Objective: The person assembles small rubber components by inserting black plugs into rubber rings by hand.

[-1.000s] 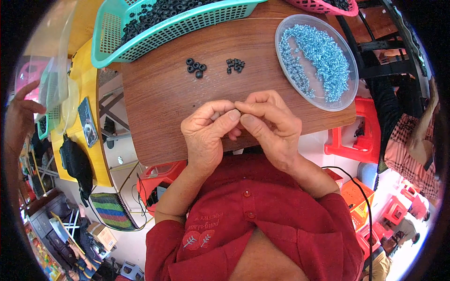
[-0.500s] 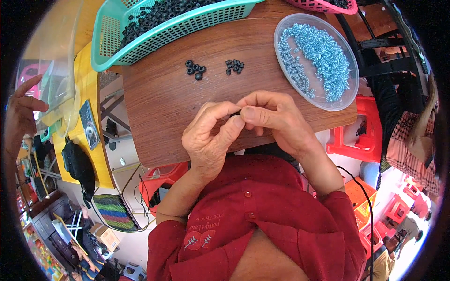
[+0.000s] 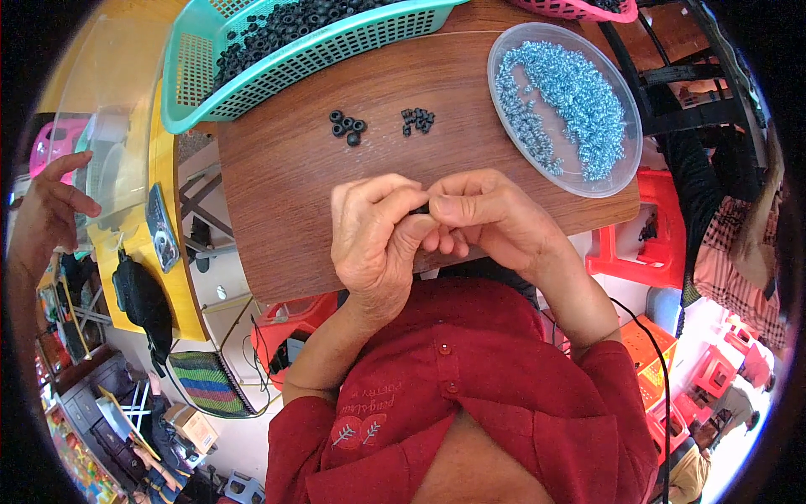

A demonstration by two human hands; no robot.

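Note:
Over the near part of the brown table [image 3: 294, 202], my left hand [image 3: 374, 231] and my right hand [image 3: 491, 214] meet fingertip to fingertip. Pinched between their thumbs and forefingers is a small black part [image 3: 422, 208], mostly covered by the fingers, so its shape is hard to make out. Beyond my hands lies a small cluster of round black caps with hollow openings [image 3: 348, 126]. To its right is a group of smaller black pieces [image 3: 417, 121]. A clear round tray [image 3: 571, 176] holding many shiny light-blue small pieces [image 3: 579, 92] stands at the right.
A turquoise basket [image 3: 319, 71] full of black round parts stands at the far left, and a pink basket [image 3: 579, 10] at the far right. Another person's hand [image 3: 63, 202] is at the left edge, by a yellow table [image 3: 180, 294]. A red stool [image 3: 642, 239] stands right.
My left hand has turned slightly, its fingers curling closer around the black part. My right hand keeps its pinch. At the left edge the other person's hand has shifted a little.

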